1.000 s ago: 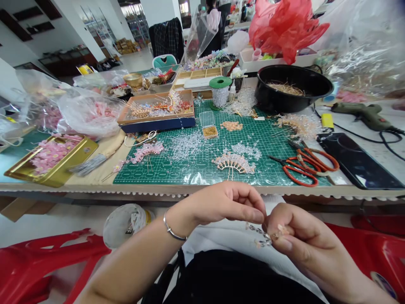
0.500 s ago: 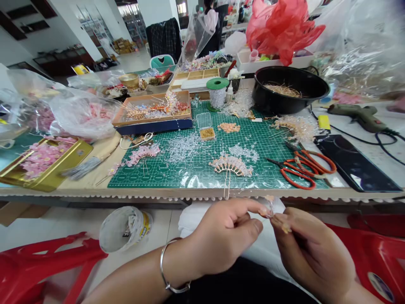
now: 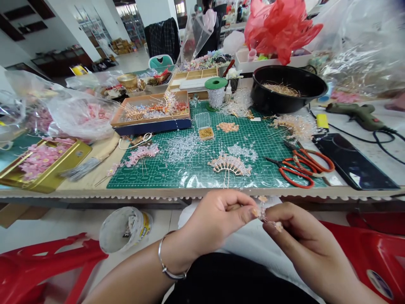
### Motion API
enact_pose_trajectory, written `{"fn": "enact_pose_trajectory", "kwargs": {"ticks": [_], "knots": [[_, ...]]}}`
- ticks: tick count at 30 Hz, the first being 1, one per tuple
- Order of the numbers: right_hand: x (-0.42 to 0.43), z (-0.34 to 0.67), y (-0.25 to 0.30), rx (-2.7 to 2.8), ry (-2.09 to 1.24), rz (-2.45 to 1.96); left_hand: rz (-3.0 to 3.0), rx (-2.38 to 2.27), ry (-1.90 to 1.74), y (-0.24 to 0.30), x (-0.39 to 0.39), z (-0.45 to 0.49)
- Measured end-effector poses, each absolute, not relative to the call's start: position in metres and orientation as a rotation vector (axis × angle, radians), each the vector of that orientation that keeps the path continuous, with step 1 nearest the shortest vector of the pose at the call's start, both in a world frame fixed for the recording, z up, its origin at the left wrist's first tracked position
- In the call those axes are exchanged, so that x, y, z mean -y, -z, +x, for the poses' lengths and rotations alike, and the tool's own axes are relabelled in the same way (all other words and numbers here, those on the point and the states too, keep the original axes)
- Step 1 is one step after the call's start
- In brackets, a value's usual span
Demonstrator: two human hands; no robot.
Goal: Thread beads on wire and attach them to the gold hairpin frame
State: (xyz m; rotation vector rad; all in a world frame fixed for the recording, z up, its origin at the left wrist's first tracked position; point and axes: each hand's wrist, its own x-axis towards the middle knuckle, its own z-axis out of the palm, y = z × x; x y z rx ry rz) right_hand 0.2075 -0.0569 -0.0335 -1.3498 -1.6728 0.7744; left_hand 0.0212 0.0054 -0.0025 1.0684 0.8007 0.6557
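Pinching a small beaded piece (image 3: 263,212) from both sides, the left hand (image 3: 218,219) and the right hand (image 3: 300,240) met just below the front edge of the desk (image 3: 79,191), above the person's lap. The left fingers (image 3: 250,212) were pressed together on the piece, thumb against forefinger, while the other fingers curled into the palm. The right fingers (image 3: 272,224) closed on its other end, and a pale bead or petal showed at their tips. The piece was too small and blurred to make out more than clear and peach-coloured bits on wire. A silver bangle (image 3: 166,267) circled the left wrist.

On the desk just beyond the hands lay a green cutting mat (image 3: 262,141), strewn with clear beads. A fan-shaped hair ornament (image 3: 230,165) rested near the mat's front edge, straight ahead of the hands. Orange-handled scissors (image 3: 300,168) lay on the mat's right side, beside a dark phone (image 3: 354,162). Farther back stood a black basin (image 3: 287,89), a green-topped spool (image 3: 216,90) and a shallow box of beaded parts (image 3: 152,110). A gold tin (image 3: 44,164) of pink flowers sat at the far left, and a green glue gun (image 3: 357,113) at the far right. A white bucket (image 3: 125,228) stood on the floor under the desk.
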Motion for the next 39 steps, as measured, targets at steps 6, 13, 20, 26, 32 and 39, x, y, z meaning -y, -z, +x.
{"fn": "enact_pose_trajectory", "kwargs": {"ticks": [6, 13, 20, 26, 32, 39], "knots": [[0.058, 0.203, 0.037, 1.472, -0.870, -1.402, 1.342, -0.916, -0.614, -0.003, 0.001, 0.020], [0.057, 0.199, 0.039, 1.395, -0.864, -1.310, 1.354, -0.981, -0.635, -0.006, 0.005, 0.019], [0.048, 0.204, 0.036, 0.994, -1.600, -1.115, 1.478, -0.971, -0.414, -0.018, -0.011, 0.010], [0.044, 0.211, 0.026, 1.202, -1.595, -1.305, 1.965, -0.965, -0.249, -0.036, -0.020, 0.006], [0.046, 0.209, 0.013, 1.632, -1.389, -1.398, 2.409, -0.840, -0.114, -0.045, -0.023, 0.006], [0.036, 0.212, 0.014, 1.603, -1.328, -1.386, 2.469, -0.752, -0.080, -0.046, -0.025, 0.005]]}}
